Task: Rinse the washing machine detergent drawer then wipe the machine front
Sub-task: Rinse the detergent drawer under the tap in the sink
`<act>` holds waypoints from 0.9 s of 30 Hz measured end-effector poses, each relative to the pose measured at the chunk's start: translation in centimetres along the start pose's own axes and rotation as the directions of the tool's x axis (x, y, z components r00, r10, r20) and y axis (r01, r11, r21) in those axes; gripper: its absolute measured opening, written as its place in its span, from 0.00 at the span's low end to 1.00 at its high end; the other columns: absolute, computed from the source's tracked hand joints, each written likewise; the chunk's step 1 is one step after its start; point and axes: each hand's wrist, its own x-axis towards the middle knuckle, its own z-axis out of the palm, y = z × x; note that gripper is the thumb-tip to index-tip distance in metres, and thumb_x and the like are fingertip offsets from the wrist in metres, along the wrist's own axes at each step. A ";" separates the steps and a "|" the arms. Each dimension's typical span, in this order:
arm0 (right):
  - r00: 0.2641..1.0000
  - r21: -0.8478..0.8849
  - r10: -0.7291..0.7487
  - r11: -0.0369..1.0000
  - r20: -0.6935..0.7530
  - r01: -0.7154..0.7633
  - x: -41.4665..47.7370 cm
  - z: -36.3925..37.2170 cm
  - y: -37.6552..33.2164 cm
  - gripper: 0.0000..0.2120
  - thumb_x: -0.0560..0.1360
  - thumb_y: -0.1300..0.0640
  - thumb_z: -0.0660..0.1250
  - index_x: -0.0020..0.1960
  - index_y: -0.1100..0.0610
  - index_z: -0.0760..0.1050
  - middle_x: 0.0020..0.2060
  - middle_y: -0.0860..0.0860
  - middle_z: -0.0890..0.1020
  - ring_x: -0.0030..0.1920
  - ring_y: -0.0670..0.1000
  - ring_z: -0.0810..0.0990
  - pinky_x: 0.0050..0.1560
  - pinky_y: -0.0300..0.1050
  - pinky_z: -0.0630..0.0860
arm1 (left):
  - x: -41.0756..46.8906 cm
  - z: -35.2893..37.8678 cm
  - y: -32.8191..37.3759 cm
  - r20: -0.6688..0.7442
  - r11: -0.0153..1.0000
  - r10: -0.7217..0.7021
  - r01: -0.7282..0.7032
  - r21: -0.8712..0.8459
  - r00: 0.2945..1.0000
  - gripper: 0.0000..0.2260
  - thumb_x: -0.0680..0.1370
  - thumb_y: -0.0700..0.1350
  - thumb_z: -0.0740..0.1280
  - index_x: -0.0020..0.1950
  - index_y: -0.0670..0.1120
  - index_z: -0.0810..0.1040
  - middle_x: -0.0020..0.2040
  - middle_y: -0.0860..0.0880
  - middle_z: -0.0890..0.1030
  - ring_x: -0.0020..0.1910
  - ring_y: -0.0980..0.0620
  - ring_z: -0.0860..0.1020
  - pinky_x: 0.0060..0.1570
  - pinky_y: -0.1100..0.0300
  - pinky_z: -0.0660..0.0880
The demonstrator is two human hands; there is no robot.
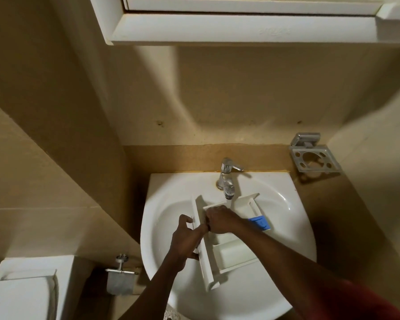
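Observation:
The white detergent drawer point(229, 252) lies across the white sink basin point(286, 239), its front panel toward the left and a blue insert point(260, 222) at its right rear corner. My left hand point(186, 239) grips the drawer's front panel from the left side. My right hand point(219, 220) rests inside a middle compartment, fingers curled against the plastic. The chrome tap point(226, 179) stands just behind, its spout over the drawer's far end. I cannot tell whether water is running.
A white mirror cabinet point(240, 26) hangs overhead. On the wall to the right is a metal toothbrush holder point(314, 155). A toilet cistern point(26, 287) and a metal paper holder point(120, 276) are at lower left. Beige walls close in on both sides.

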 end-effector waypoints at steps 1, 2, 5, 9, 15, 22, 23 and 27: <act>0.997 0.018 -0.039 0.999 0.064 0.038 -0.2 -0.8 0.1 0.14 0.77 0.55 0.62 0.59 0.60 0.76 0.59 0.57 0.79 0.60 0.57 0.76 0.56 0.45 0.70 | -0.2 0.1 0.0 -0.021 1.000 0.002 -0.002 -0.007 1.000 0.16 0.74 0.49 0.69 0.57 0.48 0.68 0.42 0.44 0.78 0.38 0.47 0.79 0.30 0.55 0.80; 0.991 0.036 -0.050 0.998 0.127 0.046 -0.2 -1.5 0.6 0.12 0.77 0.54 0.62 0.56 0.57 0.78 0.57 0.55 0.80 0.58 0.54 0.76 0.54 0.43 0.71 | -0.3 0.1 0.0 -0.040 1.000 0.003 -0.004 -0.016 0.999 0.15 0.74 0.49 0.69 0.57 0.48 0.68 0.42 0.44 0.78 0.38 0.47 0.79 0.30 0.55 0.80; 0.980 -0.063 0.066 0.996 0.187 -0.055 -0.4 -3.3 3.8 0.10 0.76 0.53 0.60 0.51 0.57 0.76 0.53 0.55 0.81 0.50 0.54 0.77 0.49 0.42 0.73 | -0.5 -0.2 -0.4 -0.080 1.000 0.000 -0.002 -0.021 0.997 0.13 0.75 0.48 0.67 0.57 0.48 0.70 0.42 0.43 0.79 0.38 0.46 0.79 0.32 0.50 0.82; 0.956 -0.080 0.274 0.956 -0.107 -0.283 -0.2 -2.0 5.3 0.19 0.75 0.57 0.60 0.63 0.65 0.71 0.61 0.61 0.77 0.61 0.59 0.76 0.60 0.48 0.73 | -0.8 0.0 -0.2 -0.089 1.000 0.009 -0.011 -0.022 0.996 0.15 0.73 0.49 0.69 0.56 0.49 0.69 0.44 0.40 0.81 0.38 0.45 0.80 0.33 0.47 0.82; 0.987 0.076 0.137 0.988 -0.080 -0.131 0.5 0.2 0.5 0.16 0.77 0.54 0.60 0.58 0.64 0.75 0.56 0.60 0.78 0.58 0.60 0.77 0.54 0.46 0.72 | -1.0 -0.2 -0.2 -0.101 1.000 0.011 -0.013 -0.015 0.995 0.16 0.70 0.52 0.68 0.51 0.49 0.67 0.45 0.38 0.82 0.36 0.45 0.79 0.32 0.47 0.82; 0.920 0.250 0.338 0.925 -0.199 -0.285 0.0 -1.4 4.5 0.15 0.71 0.57 0.64 0.56 0.60 0.78 0.52 0.56 0.81 0.58 0.58 0.77 0.57 0.45 0.74 | -0.8 -0.6 -0.5 -0.072 1.000 -0.019 0.019 -0.006 0.997 0.18 0.69 0.55 0.68 0.53 0.48 0.67 0.46 0.35 0.82 0.36 0.44 0.77 0.34 0.48 0.81; 0.883 0.301 0.416 0.889 -0.216 -0.344 -0.1 -1.5 5.0 0.16 0.69 0.57 0.64 0.55 0.60 0.78 0.48 0.54 0.81 0.58 0.57 0.78 0.56 0.44 0.74 | -0.8 -0.6 -0.4 -0.063 1.000 -0.015 0.015 0.004 0.998 0.17 0.71 0.54 0.68 0.53 0.49 0.67 0.48 0.35 0.82 0.36 0.44 0.77 0.34 0.48 0.81; 0.897 0.377 0.407 0.868 -0.171 -0.322 0.9 -0.8 3.5 0.20 0.68 0.54 0.65 0.56 0.61 0.77 0.52 0.57 0.81 0.56 0.58 0.79 0.57 0.46 0.76 | -0.9 -0.6 -0.2 -0.042 1.000 -0.029 0.029 -0.001 0.999 0.19 0.68 0.55 0.67 0.52 0.48 0.66 0.49 0.36 0.81 0.36 0.45 0.77 0.33 0.50 0.81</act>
